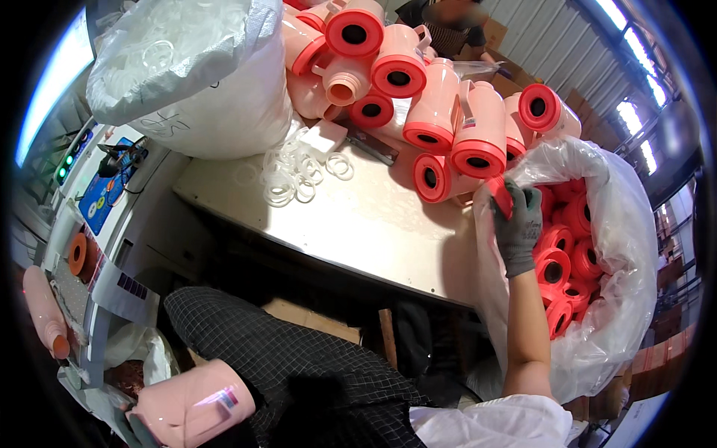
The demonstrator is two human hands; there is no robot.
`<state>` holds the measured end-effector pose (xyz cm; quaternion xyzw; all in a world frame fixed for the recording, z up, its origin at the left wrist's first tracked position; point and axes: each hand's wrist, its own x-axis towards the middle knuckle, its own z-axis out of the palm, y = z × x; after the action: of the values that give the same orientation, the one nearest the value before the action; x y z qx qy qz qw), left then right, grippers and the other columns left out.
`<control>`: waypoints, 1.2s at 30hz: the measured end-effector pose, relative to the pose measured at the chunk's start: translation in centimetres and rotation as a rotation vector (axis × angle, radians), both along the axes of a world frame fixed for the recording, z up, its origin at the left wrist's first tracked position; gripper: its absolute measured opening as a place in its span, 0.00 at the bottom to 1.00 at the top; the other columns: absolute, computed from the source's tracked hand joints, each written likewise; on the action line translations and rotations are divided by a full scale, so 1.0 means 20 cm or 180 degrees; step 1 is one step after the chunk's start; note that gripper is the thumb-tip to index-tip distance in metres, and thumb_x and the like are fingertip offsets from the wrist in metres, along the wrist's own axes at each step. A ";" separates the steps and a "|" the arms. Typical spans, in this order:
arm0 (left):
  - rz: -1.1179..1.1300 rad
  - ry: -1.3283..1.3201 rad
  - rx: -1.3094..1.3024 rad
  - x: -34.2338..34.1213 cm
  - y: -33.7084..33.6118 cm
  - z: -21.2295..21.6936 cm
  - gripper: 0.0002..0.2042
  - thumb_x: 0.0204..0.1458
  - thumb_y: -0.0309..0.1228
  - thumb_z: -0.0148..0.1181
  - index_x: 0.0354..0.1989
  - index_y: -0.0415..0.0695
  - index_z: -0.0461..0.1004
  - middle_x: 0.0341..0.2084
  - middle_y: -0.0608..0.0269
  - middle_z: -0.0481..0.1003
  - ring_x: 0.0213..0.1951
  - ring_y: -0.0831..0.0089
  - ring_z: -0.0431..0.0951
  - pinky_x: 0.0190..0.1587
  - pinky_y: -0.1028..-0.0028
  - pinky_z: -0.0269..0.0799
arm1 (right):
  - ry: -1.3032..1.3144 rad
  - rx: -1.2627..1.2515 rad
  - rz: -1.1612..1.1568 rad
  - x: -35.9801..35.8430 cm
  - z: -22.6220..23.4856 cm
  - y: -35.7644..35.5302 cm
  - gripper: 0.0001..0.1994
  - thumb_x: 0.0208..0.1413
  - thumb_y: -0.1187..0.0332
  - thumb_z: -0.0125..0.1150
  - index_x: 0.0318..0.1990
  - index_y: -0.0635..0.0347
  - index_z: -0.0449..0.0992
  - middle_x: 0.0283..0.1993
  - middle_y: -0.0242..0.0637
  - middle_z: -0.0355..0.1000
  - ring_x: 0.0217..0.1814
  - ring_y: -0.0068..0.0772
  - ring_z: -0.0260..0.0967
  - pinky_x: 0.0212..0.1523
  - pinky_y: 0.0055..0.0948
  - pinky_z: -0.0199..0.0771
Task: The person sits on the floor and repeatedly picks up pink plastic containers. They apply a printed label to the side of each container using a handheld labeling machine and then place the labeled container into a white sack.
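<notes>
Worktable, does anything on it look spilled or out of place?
Possibly the white rings: they lie loose in an untidy heap on the table, outside the sack of what look like similar rings, so they look spilled, though they may be there deliberately.

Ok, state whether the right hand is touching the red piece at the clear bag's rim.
Touching. The head view shows the gloved right hand closed on the red piece, with no gap between them.

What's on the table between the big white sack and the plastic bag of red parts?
In the head view, white plastic rings, a small white block, a flat dark strip and red-based pink jugs lie between them.
</notes>
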<state>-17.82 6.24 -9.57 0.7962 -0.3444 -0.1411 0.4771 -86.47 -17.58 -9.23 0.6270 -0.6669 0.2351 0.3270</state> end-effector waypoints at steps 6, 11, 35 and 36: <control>0.0678 0.1104 -0.1070 0.19 0.29 -0.71 0.22 0.70 0.35 0.52 0.67 0.34 0.64 0.64 0.47 0.69 0.63 0.60 0.71 0.66 0.63 0.67 | -0.7493 0.2473 0.2382 1.29 -0.50 -0.05 0.20 0.70 0.58 0.60 0.61 0.63 0.74 0.54 0.35 0.77 0.55 0.24 0.72 0.59 0.29 0.75; 0.0231 -0.1156 0.0209 -0.02 0.34 -0.73 0.38 0.60 0.38 0.67 0.75 0.38 0.55 0.70 0.52 0.65 0.69 0.61 0.68 0.71 0.61 0.64 | -0.2695 0.1373 0.2531 1.91 -0.91 0.14 0.15 0.63 0.71 0.62 0.56 0.64 0.78 0.47 0.40 0.76 0.47 0.39 0.73 0.51 0.38 0.74; 0.0461 0.3129 -0.2062 -0.39 0.25 -0.66 0.20 0.72 0.36 0.45 0.66 0.39 0.68 0.60 0.52 0.75 0.59 0.62 0.78 0.62 0.64 0.75 | -0.2420 0.1908 0.5487 2.15 -0.31 0.19 0.30 0.63 0.53 0.63 0.62 0.71 0.75 0.46 0.42 0.72 0.46 0.37 0.69 0.48 0.36 0.72; 0.0636 0.2550 -0.1899 -0.39 0.27 -0.68 0.18 0.72 0.37 0.45 0.63 0.39 0.69 0.55 0.54 0.75 0.55 0.65 0.77 0.58 0.66 0.75 | -0.2545 0.2001 0.5346 2.15 -0.30 0.21 0.28 0.65 0.54 0.60 0.62 0.71 0.75 0.45 0.42 0.73 0.45 0.36 0.69 0.48 0.36 0.72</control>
<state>-25.59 11.63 -23.11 0.5377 -0.0820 -0.2846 0.7894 -43.45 -13.37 -15.13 0.8301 -0.0979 0.3979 -0.3783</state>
